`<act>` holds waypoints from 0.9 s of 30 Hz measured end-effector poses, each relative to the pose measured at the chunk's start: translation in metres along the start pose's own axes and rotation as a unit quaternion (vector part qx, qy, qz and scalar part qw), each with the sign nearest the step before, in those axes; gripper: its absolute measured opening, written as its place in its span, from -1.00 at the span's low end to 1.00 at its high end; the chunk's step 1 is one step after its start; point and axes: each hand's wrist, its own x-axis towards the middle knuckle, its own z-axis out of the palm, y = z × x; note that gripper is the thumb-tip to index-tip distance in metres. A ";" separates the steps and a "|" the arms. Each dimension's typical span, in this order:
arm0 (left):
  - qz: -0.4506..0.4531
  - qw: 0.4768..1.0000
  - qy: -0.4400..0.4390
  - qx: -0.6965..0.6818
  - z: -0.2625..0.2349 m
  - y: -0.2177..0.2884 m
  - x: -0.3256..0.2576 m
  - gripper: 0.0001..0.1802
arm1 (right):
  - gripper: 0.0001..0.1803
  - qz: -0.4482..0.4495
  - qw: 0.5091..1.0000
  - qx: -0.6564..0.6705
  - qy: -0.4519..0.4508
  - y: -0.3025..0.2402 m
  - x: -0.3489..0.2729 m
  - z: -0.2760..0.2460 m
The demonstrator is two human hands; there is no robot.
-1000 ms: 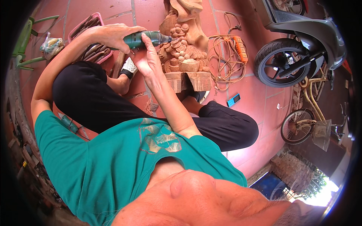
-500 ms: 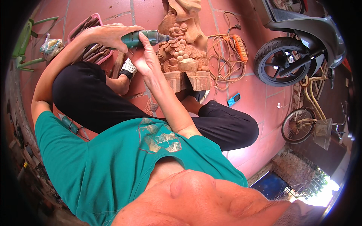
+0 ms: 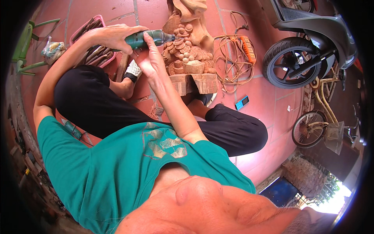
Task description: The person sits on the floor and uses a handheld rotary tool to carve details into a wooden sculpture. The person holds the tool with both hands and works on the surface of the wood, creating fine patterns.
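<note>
A green straight grinder (image 3: 137, 40) lies between my two hands, its dark nose pointing right at a carved brown sculpture (image 3: 187, 50). My left hand (image 3: 113, 38) grips the grinder's body from the left and above, thumb on the near side. Below the nose end, my right hand (image 3: 150, 58) holds the grinder with its palm turned up and its thumb along the casing. The tip meets the sculpture's left side among round, coin-like shapes; the exact contact is too small to make out. The sculpture rests on a block-like base (image 3: 204, 84) between my feet.
An orange power strip (image 3: 248, 49) with a coiled cord (image 3: 224, 62) lies right of the sculpture, near a blue phone (image 3: 242, 103). Further right stand a motorbike (image 3: 292, 58) and a bicycle (image 3: 309, 128). A pink basket (image 3: 102, 17) of wooden-handled tools sits left, beside a green stool (image 3: 24, 45).
</note>
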 end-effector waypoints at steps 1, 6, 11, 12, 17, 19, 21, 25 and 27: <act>0.008 1.000 0.004 0.001 0.000 0.000 0.000 0.02 | -0.58 -0.002 1.000 -0.001 0.002 -0.001 0.000 0.000; -0.023 1.000 -0.014 -0.010 -0.003 0.005 0.001 -0.07 | -0.58 -0.003 1.000 -0.005 0.008 -0.002 0.002 0.000; -0.035 0.999 -0.010 -0.003 -0.001 0.001 0.002 0.03 | -0.59 0.002 1.000 -0.006 0.010 -0.002 0.003 0.001; -0.033 0.999 -0.008 0.000 0.000 0.000 0.002 0.04 | -0.60 0.001 1.000 -0.007 0.010 -0.002 0.003 0.001; -0.036 0.999 -0.020 -0.008 -0.003 0.003 0.002 0.05 | -0.60 -0.004 1.000 -0.017 0.016 -0.001 0.001 0.000; -0.032 0.999 -0.017 -0.008 -0.003 0.004 0.001 0.05 | -0.60 -0.003 1.000 -0.017 0.017 -0.001 0.000 -0.001; -0.027 0.999 -0.019 -0.008 -0.002 0.001 0.001 0.06 | -0.60 0.000 1.000 -0.012 0.013 0.000 -0.001 0.000; -0.023 0.999 -0.030 -0.004 -0.004 0.004 0.000 0.06 | -0.58 0.001 1.000 -0.010 0.008 0.002 -0.004 -0.001; -0.010 1.000 -0.023 -0.011 -0.002 0.002 0.001 0.06 | -0.57 0.005 1.000 -0.001 0.009 0.003 -0.003 -0.003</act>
